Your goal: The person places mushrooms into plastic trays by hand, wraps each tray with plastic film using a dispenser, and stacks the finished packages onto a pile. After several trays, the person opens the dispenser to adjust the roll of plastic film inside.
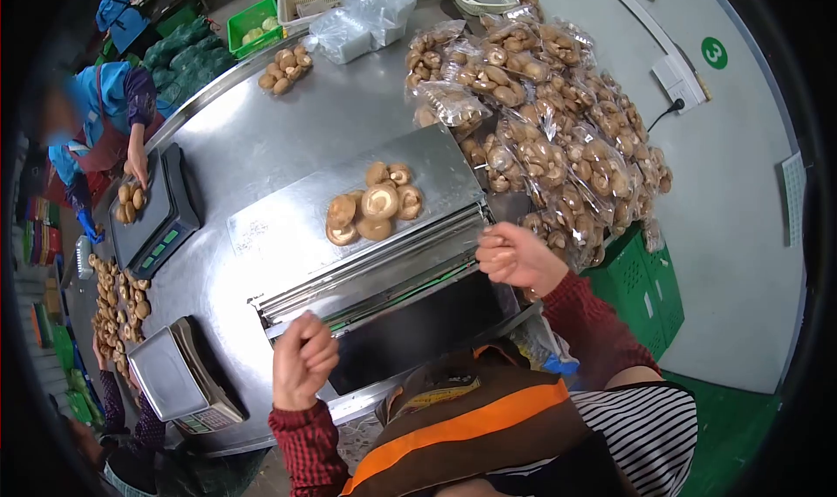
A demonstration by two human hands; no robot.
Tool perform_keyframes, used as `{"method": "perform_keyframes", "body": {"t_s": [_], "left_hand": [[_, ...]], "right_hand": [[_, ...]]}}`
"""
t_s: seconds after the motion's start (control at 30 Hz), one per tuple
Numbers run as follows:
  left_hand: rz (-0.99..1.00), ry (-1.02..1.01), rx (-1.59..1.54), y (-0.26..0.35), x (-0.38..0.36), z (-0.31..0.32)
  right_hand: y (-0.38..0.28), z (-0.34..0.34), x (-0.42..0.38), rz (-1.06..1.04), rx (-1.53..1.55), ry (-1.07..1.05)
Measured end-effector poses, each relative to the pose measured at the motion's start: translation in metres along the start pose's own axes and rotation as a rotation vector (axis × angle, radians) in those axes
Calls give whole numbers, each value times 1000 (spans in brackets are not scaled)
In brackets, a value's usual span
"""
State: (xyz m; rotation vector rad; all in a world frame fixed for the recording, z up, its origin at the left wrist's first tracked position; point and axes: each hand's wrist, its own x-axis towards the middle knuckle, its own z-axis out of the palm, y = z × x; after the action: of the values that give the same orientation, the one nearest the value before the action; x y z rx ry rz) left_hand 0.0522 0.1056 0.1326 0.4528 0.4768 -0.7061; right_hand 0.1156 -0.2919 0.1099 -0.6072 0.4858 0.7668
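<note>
Mushrooms [380, 202] lie clustered on the steel top of the machine [449, 170], just beyond the hands. The left hand [303, 362] and right hand [519, 260] hang over opposite ends of its front, fingers curled in and thumbs pressed against them; whether either pinches something thin and clear, I cannot tell. The step in hand looks like readying the machine for this cluster; the next move probably calls for both hands staying level and apart. To the right, clear bags [602, 179] packed with mushrooms are heaped above a green crate [641, 292], its contents hidden. Across the table [288, 144], a co-worker's hand [137, 159] touches mushrooms on a scale [167, 202]. Farther off, a green bin [259, 45] holds pale round produce.
</note>
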Motion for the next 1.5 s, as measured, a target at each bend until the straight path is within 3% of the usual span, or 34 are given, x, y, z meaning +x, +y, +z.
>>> {"method": "perform_keyframes", "body": {"t_s": [0.03, 0.07, 0.1, 0.13, 0.17, 0.23, 0.27, 0.33, 0.37, 0.4, 0.5, 0.57, 0.63, 0.67, 0.7, 0.73, 0.8, 0.87, 0.93, 0.97, 1.0, 1.07, 1.13, 1.2, 1.33, 1.4, 1.5], "left_hand": [[173, -63, 95, 10, -11, 16], [427, -14, 242, 20, -15, 33], [609, 6, 263, 35, -12, 49], [702, -60, 188, 59, 1, 52], [928, -46, 226, 72, 23, 63], [1116, -37, 756, 102, 89, 54], [1148, 163, 1079, 107, 116, 51], [948, 357, 1452, 109, 162, 18], [690, 417, 1490, 101, 165, 17], [856, 131, 1697, 96, 165, 9], [802, 39, 1784, 80, 152, -4], [843, 8, 2031, 73, 131, 20], [898, 43, 2044, 68, 128, 21], [941, 82, 2045, 67, 128, 21], [1065, -12, 2024, 70, 130, 24], [1074, -18, 2029, 69, 129, 24], [672, 159, 1892, 62, 125, 21], [804, 130, 1875, 62, 124, 15], [635, 132, 1671, 63, 119, 15], [644, 136, 1669, 64, 118, 11], [600, 129, 1535, 65, 118, 4], [469, 75, 1160, 66, 116, -11], [248, 99, 957, 74, 117, -24], [340, 202, 950, 64, 120, -25], [771, 322, 1180, 26, 116, -22], [707, 350, 1067, 0, 86, -5], [447, 342, 999, -27, 46, -5]], "right_hand": [[-8, 16, -6, 66, 167, -189], [-23, 32, -4, -394, -196, -211], [-45, 54, -1, -359, 90, -372], [-67, 62, 20, -419, 91, -455], [-85, 75, 41, -484, 90, -541], [-96, 105, 93, -744, -123, -80], [-99, 91, 126, -730, -266, -35], [-99, 65, 167, -720, -419, 2], [-88, 57, 172, -602, -541, 99], [-80, 54, 173, -471, -662, 201], [-68, 40, 169, -429, -665, 140], [-65, 37, 174, -396, -774, 175], [-73, 44, 176, -390, -886, 201], [-80, 46, 175, -268, -993, 145], [-84, 54, 170, -142, -1098, 90], [-88, 61, 165, -153, -1097, 91], [-96, 78, 151, 145, -1535, 127], [-96, 77, 138, 63, -1611, 42], [-99, 61, 135, 110, -1695, 154], [-103, 42, 140, 33, -1766, 20], [-99, 22, 148, 32, -1774, 19], [-77, -12, 154, -730, -1723, -33], [-58, 8, 138, -699, -1618, 93], [-40, 28, 121, -489, -1143, 323], [-18, 30, 79, -543, -968, 433], [3, 19, 42, -491, -884, 410], [47, 11, -8, -279, -709, 313]]}}
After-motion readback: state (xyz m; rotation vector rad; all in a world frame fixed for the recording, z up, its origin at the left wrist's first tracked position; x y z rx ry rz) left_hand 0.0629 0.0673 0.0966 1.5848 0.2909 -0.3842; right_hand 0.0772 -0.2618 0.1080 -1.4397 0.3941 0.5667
